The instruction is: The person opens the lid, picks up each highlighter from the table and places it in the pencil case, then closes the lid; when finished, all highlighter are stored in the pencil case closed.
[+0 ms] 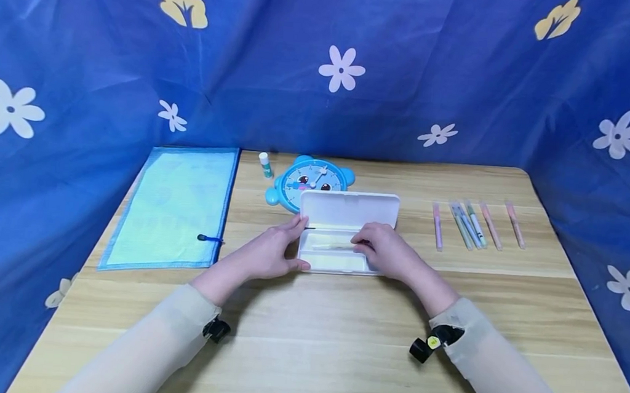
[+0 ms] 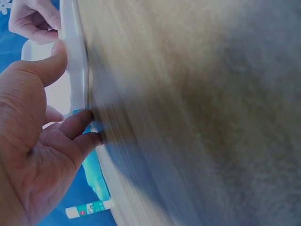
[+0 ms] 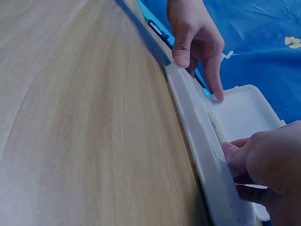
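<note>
A white pencil case (image 1: 337,263) lies on the table with its lid (image 1: 350,208) raised at the back. My left hand (image 1: 272,252) holds the case's left end, thumb at the front corner and fingers at the back. Inside the case, the thumb and fingers of my right hand (image 1: 385,249) pinch a pale, slim, pen-like thing (image 3: 214,126). It lies lengthwise in the rear compartment, partly hidden by the hand; its exact kind I cannot tell. A low divider separates this compartment from the front one.
Behind the case sits a blue toy clock (image 1: 294,179), with a glue stick (image 1: 265,165) beside it. A light-blue zip folder (image 1: 172,210) lies on the left. Several markers (image 1: 471,224) lie on the right. Blue patterned cloth (image 1: 282,52) encloses the table's back and sides.
</note>
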Demonstrator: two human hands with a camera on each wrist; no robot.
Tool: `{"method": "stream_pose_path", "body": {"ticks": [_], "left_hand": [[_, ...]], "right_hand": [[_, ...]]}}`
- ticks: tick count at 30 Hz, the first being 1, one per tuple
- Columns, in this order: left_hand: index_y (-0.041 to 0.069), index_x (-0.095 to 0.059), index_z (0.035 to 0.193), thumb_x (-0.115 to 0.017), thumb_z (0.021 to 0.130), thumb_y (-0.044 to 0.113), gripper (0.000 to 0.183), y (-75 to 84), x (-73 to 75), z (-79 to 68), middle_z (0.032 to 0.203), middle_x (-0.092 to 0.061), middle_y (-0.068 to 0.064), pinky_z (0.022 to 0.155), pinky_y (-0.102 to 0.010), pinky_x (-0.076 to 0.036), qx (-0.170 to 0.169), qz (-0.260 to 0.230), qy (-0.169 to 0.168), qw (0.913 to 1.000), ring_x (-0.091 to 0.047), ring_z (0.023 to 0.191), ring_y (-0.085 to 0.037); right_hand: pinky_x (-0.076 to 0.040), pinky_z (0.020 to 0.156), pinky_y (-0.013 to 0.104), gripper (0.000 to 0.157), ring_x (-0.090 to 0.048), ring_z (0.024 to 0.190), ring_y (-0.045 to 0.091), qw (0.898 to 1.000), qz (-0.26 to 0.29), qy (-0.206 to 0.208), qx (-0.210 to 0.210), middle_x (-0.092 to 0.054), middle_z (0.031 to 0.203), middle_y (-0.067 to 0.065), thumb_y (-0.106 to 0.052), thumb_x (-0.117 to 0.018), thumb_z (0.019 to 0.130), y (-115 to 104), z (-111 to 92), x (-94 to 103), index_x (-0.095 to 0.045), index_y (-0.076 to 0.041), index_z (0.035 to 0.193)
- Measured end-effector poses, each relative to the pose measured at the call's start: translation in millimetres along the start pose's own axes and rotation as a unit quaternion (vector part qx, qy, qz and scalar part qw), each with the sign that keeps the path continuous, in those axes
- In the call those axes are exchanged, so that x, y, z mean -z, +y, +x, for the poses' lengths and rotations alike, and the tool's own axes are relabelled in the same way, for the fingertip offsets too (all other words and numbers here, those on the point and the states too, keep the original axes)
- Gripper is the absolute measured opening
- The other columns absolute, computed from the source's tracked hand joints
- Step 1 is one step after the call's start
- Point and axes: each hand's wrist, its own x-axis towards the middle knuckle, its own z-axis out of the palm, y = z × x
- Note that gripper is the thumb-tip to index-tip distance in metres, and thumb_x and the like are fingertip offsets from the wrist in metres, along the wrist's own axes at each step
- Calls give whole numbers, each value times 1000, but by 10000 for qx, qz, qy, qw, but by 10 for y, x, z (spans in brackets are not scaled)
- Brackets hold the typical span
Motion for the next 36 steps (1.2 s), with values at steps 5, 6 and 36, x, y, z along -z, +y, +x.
{"method": "stream_pose_path", "body": {"ticks": [5, 6, 36], "left_hand": [[1, -20, 166, -83, 93, 43, 106, 1, 0, -1, 171, -15, -23, 125, -46, -27, 2, 17, 14, 10000, -27, 155, -38], [1, -20, 166, -84, 93, 43, 106, 1, 0, -1, 171, -15, -23, 125, -46, -27, 0, 18, 15, 10000, -27, 155, -38], [6, -20, 168, -83, 91, 49, 108, 27, -11, 6, 172, -19, -19, 123, -52, -32, 249, 339, -7, 9991, -34, 152, -40]], "right_hand": [[-58, 88, 41, 12, -69, 94, 20, 9999, -52, -140, 22, -74, 98, 4, -6, -75, 99, -35, 13, 23, -81, -3, 109], [-58, 88, 41, 12, -70, 93, 19, 9998, -62, -185, 15, -74, 98, 4, -6, -74, 100, -39, 15, 32, -81, -3, 110], [-50, 105, 58, 14, -72, 89, 21, 9940, 311, 922, -498, -78, 100, 7, -1, -77, 95, 168, -443, 662, -80, 1, 109]]}}
